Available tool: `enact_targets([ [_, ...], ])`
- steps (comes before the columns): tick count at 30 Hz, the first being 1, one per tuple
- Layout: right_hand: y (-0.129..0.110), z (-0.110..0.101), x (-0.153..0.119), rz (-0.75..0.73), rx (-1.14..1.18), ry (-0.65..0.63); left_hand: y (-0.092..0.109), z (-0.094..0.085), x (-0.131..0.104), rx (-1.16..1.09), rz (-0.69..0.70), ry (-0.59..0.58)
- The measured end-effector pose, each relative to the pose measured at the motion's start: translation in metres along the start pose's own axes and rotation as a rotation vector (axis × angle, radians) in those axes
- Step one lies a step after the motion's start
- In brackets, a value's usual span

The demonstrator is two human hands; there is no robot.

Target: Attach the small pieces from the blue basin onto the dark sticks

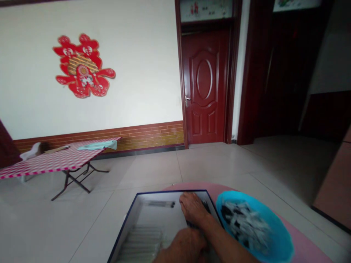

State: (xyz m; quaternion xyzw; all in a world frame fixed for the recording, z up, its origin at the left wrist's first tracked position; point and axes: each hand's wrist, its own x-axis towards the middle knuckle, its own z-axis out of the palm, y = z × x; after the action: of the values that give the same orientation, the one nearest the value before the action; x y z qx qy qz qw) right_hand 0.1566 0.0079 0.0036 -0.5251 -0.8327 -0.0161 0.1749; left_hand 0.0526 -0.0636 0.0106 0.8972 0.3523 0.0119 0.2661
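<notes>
Two bare hands of mine are leaning close together into a shallow, pale-lined box [171, 218] with a dark blue rim, which is sitting on a pink tabletop [307, 243]. My right hand [193, 209] is curling its fingers downward near the far end, over dark pieces [205, 206] by the right-hand wall; whether those fingers are grasping anything, I cannot tell. Nearer to me, my left hand [184, 244] is blurring beside the right forearm, its fingertips hiding from view, so I cannot tell its hold either.

Two slim clear pens [159, 204] with dark ends are lying just left of my right fingers. A row of pale, stick-like pieces [142, 241] is lying left of my left hand. Right of both hands, outside the box, a blue basin [286, 237] is holding a heap of small white and black bits [248, 224].

I am apparently handling the dark pieces; the next move is probably calling for a sure pinch without nudging the pens.

No brand or label is showing legibly near my fingers. Far beyond them, a red wall ornament [85, 69] is resembling a stylised character, and marks on the panel [216, 10] above the door [204, 120] are appearing too small for reading.
</notes>
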Motion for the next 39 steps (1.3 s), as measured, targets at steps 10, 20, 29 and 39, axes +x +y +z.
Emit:
enact_targets([
  [10, -0.005, 0.011, 0.001, -0.085, 0.029, -0.011, -0.106, -0.073, -0.007, 0.552, -0.324, 0.221],
  [20, -0.015, 0.013, 0.0, -0.145, -0.001, -0.051, -0.131, -0.053, -0.013, 0.517, -0.34, 0.3],
  [29, -0.016, 0.021, 0.001, -0.173, -0.033, -0.003, -0.129, -0.048, -0.008, 0.56, -0.283, 0.326],
  [39, -0.013, 0.022, 0.004, -0.141, -0.043, 0.114, -0.112, -0.056, -0.014, 0.532, -0.197, 0.432],
])
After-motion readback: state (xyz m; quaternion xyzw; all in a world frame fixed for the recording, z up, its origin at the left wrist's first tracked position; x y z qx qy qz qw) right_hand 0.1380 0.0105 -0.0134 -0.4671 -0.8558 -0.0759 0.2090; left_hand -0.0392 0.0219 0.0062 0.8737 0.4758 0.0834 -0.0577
